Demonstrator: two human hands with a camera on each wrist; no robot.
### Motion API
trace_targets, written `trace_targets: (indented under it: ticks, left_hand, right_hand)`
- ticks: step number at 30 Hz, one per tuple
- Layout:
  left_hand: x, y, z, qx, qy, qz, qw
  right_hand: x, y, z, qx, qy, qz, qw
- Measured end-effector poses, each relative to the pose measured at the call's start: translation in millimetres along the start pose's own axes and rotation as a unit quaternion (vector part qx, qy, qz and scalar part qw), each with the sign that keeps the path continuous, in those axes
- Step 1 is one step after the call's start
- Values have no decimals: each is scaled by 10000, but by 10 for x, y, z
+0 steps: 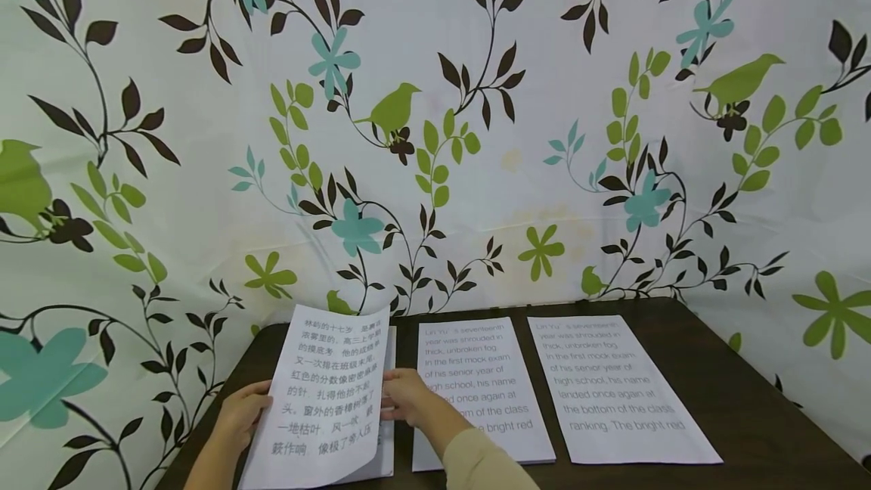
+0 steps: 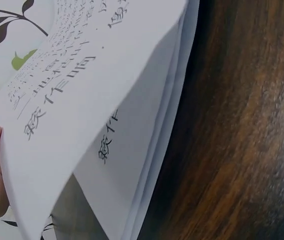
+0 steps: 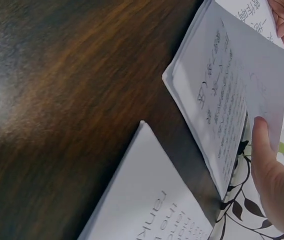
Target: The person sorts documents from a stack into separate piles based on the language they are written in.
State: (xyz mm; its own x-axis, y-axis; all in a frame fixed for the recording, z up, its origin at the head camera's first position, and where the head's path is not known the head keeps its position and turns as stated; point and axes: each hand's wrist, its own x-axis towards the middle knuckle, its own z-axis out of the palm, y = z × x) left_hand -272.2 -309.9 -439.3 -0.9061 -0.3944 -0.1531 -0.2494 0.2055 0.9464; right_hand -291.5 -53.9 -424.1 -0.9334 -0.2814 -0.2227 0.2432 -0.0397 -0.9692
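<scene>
A white sheet of paper (image 1: 320, 399) with large Chinese print is raised and bowed over a stack of similar sheets (image 1: 386, 445). My left hand (image 1: 243, 414) pinches its left edge between thumb and fingers. At the opposite edge is my right hand (image 1: 411, 395). In the right wrist view, a straight finger of the right hand (image 3: 272, 175) touches the back of the lifted sheet (image 3: 267, 85), with another digit apart from the paper. Below the lifted sheet, the left wrist view shows the printed top of the stack (image 2: 116, 170).
Two paper stacks with English print lie to the right: a middle one (image 1: 469, 376), partly covered by my right forearm, and a far right one (image 1: 626, 399). All rest on a dark wooden table (image 1: 735, 399). Behind it hangs a patterned cloth (image 1: 510, 195) with birds and leaves.
</scene>
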Motion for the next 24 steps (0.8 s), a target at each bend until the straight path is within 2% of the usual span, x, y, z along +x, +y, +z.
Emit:
trace_targets:
  ticks: [6,14,24]
  left_hand:
    - [9,-54,60,-22,-104,67,9999]
    - [18,-100,114,-13,-108,89,9999]
    - [19,-104,157,59,-85,106,9999]
  right_hand:
    - [-9,48,-37,89,-285,139,9995]
    - [-19,86,-74,56,-649,127,9978]
    - [-32,96,-128,-10,-777,155,9969]
